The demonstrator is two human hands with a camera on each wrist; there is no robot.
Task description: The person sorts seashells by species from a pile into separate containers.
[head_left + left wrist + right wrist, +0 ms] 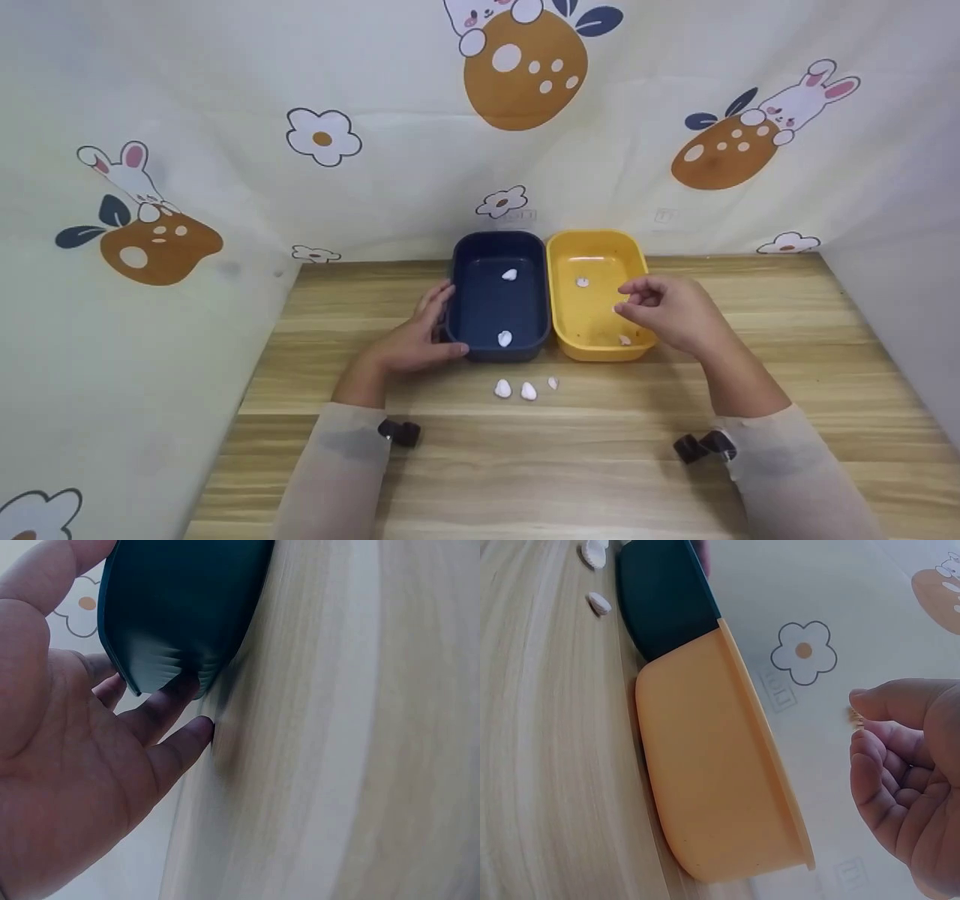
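Observation:
My left hand (411, 341) lies against the left side of a dark blue bin (459, 300), its thumb at the front corner and its fingers along the outer wall. Two white seashells (505, 339) are inside that bin. Over the right side of a yellow bin (600, 352), my right hand (671, 311) pinches a small ridged seashell (855, 718) between thumb and index finger, mostly hidden by the fingertips. Inside the yellow bin are small pale shells (582, 283), one near the back and one near the front.
On the wooden table (570, 465), in front of the bins, two white shells (529, 391) and a smaller pinkish shell (553, 383) form a row. The bins stand side by side close to a patterned cloth backdrop (405, 195), which also covers both sides.

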